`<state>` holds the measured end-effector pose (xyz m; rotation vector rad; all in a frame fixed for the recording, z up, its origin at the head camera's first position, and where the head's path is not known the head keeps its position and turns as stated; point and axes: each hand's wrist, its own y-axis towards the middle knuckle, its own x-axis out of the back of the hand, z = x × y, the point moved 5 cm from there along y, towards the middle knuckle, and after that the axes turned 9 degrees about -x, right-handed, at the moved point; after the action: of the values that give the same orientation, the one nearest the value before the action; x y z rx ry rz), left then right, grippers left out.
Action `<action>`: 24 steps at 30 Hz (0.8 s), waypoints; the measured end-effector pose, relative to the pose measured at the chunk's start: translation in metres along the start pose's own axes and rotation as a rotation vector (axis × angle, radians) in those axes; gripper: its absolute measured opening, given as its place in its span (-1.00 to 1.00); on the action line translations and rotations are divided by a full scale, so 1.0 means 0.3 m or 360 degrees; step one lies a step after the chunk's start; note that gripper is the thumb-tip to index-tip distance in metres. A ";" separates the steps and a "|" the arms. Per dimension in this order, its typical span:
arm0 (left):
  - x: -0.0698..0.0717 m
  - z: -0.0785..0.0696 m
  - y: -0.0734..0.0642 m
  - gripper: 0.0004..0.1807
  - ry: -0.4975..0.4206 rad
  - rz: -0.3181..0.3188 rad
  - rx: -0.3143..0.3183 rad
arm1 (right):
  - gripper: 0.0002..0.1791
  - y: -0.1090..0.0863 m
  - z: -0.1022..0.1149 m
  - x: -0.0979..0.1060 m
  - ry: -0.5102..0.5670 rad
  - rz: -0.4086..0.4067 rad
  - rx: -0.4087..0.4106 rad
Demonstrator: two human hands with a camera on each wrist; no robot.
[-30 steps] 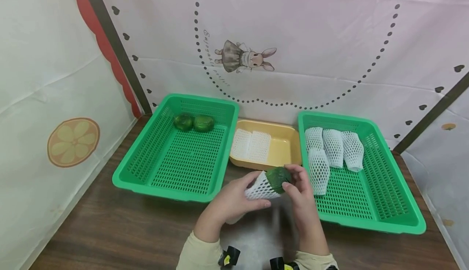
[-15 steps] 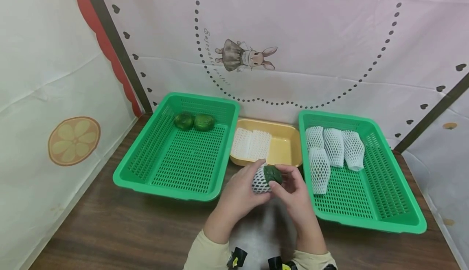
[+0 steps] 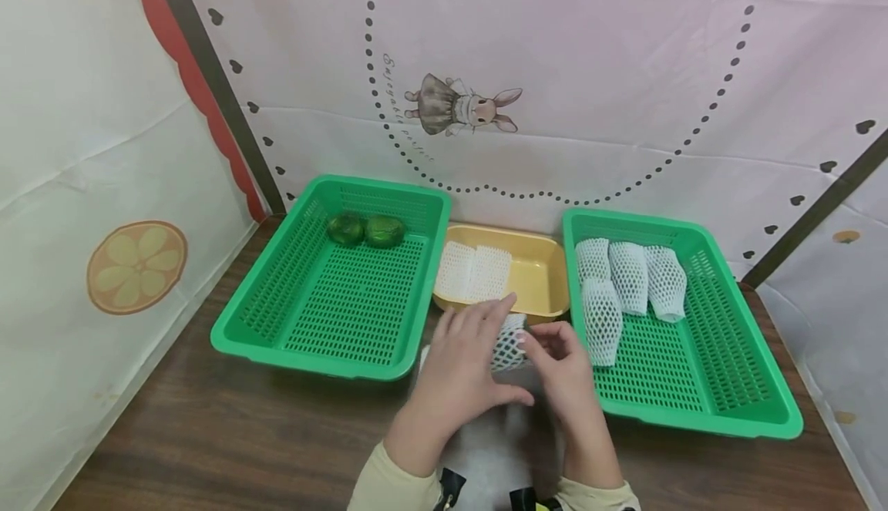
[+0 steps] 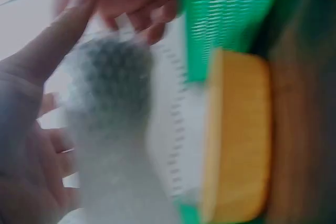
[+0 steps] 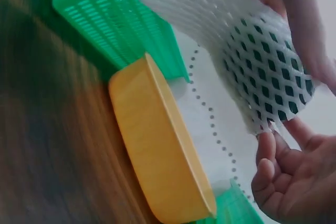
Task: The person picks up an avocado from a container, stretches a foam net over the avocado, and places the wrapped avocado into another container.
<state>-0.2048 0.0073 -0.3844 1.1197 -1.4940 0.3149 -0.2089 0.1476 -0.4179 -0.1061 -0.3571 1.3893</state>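
- One netted fruit (image 5: 270, 69), above the table (image 3: 208, 434); round end at right hand (image 3: 565, 368), loose net tail toward left hand (image 3: 461, 364).
- Right thumb and fingers pinch the net's end.
- Left fingers extended, thumb spread; contact unclear.
- Yellow tray (image 3: 537, 280): near edge just beyond hands.
- Right basket (image 3: 666, 376): left edge beside right hand.
- Room: tabletop before left basket's (image 3: 347, 310) near edge.

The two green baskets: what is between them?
In the head view, a yellow tray with white net sleeves; in front, left hand, netted green fruit and right hand.
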 end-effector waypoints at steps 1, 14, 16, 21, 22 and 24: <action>0.018 0.005 -0.002 0.16 0.0012 0.0004 0.0012 | -0.69 -0.002 0.004 0.011 0.0042 -0.0012 0.0002; 0.017 0.030 -0.017 -0.20 0.0082 0.0033 -0.0031 | -0.66 -0.021 0.019 0.037 -0.0012 0.0363 0.0158; 0.011 0.019 -0.012 -0.20 0.0111 -0.0006 -0.0041 | -0.66 -0.021 0.015 0.030 -0.0027 0.0359 0.0152; -0.007 -0.018 0.004 -0.29 0.0201 -0.0051 -0.0067 | -0.61 -0.019 0.001 0.003 -0.0039 0.0341 0.0072; -0.010 -0.024 0.006 -0.30 0.0206 -0.0043 -0.0075 | -0.60 -0.018 -0.003 -0.001 -0.0042 0.0345 0.0054; -0.011 -0.029 0.004 -0.30 0.0189 -0.0014 -0.0078 | -0.58 -0.015 -0.009 -0.008 -0.0017 0.0372 0.0010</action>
<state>-0.2009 0.0158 -0.3844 1.0502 -1.3847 0.3314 -0.2040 0.1448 -0.4196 -0.1388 -0.3576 1.6221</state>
